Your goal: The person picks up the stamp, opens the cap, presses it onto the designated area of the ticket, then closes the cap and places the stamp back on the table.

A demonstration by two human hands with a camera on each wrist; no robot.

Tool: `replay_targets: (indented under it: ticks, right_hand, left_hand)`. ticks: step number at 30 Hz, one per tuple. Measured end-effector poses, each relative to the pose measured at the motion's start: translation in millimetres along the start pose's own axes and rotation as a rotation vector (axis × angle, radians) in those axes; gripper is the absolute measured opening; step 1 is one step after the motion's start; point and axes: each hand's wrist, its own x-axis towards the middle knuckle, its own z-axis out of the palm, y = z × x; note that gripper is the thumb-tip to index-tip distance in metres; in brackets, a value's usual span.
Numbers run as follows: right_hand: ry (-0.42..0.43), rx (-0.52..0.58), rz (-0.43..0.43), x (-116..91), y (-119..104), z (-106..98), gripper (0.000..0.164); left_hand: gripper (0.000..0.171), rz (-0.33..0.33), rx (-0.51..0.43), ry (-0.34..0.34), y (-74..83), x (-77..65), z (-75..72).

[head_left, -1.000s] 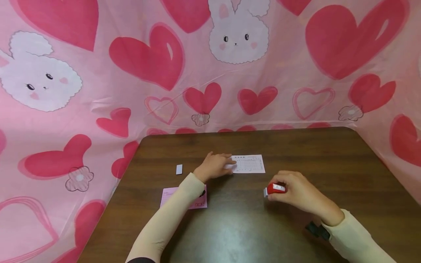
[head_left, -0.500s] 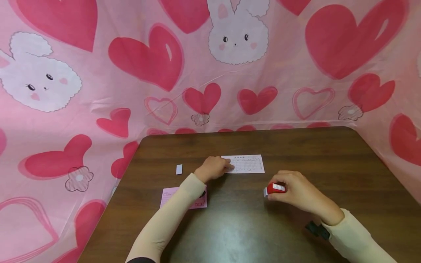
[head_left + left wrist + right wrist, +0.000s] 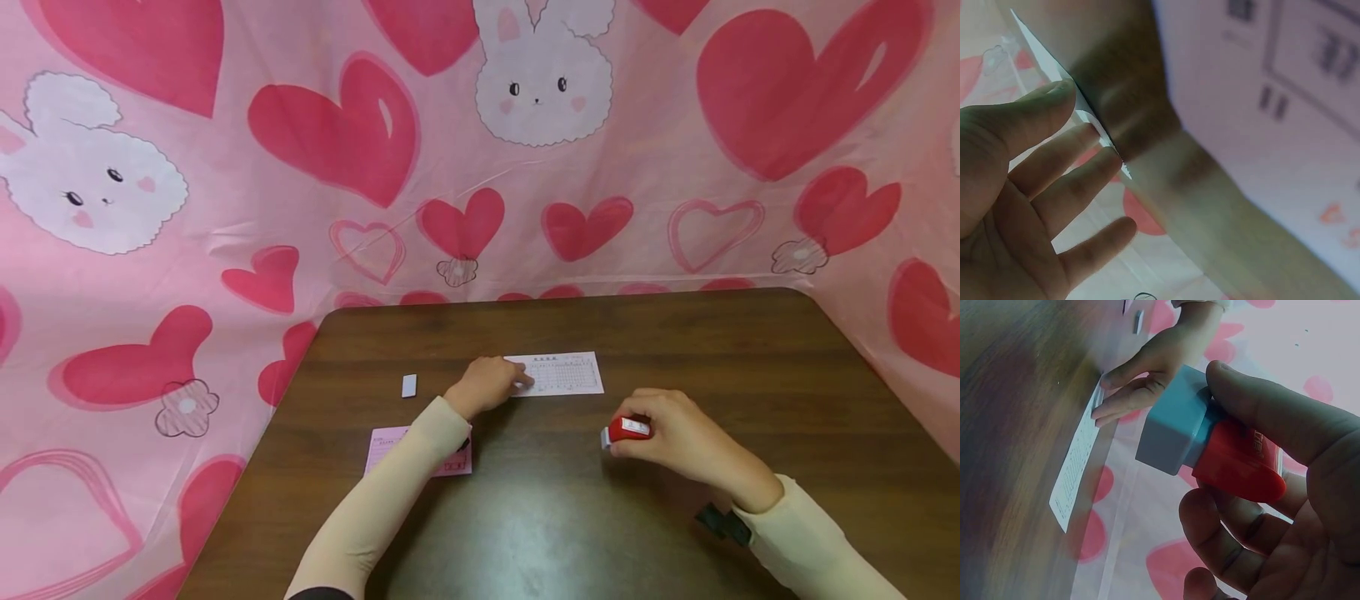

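Beyond the slip (image 3: pixel 561 373), pink cloth (image 3: pixel 465 125) with red hearts and white rabbit heads hangs behind the worktop (image 3: pixel 712 342) and continues along its left and right sides, creased in places. Dark brown wood grain runs across the worktop; its far corners, past the slip, are rounded, and a pale patch of glare sits on the near side of the slip. The slip, a white printed form, lies flat, the fingers of the left hand (image 3: pixel 487 385) touching its left end, spread and fairly straight. Nearer than the slip and to its right, the right hand (image 3: pixel 675 429) holds a red stamp (image 3: pixel 628 429) between thumb and fingers, its grey end apart from the slip. Left of the slip lies a small white block (image 3: pixel 408 386); nearer than the slip and to its left, a pink form (image 3: pixel 378 446) is partly hidden by the left sleeve (image 3: pixel 397 475).
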Motion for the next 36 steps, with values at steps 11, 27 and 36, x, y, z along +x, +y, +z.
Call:
replay_targets:
  ticks: [11,27,36]
  right_hand:
    - [-0.003,-0.008,0.003,1,-2,-2,0.027]
    - [0.01,-0.034,-0.024,2,-3,0,0.029]
    - [-0.005,-0.04,-0.028,3,-1,5,0.029]
  left_hand:
    - [0.025,0.024,0.052,0.008,4.1,-7.4,4.8]
    - [0.026,0.1,0.093,-0.008,20.9,-29.9,3.8]
    - [0.025,0.157,0.13,0.018,33.7,-48.7,5.2]
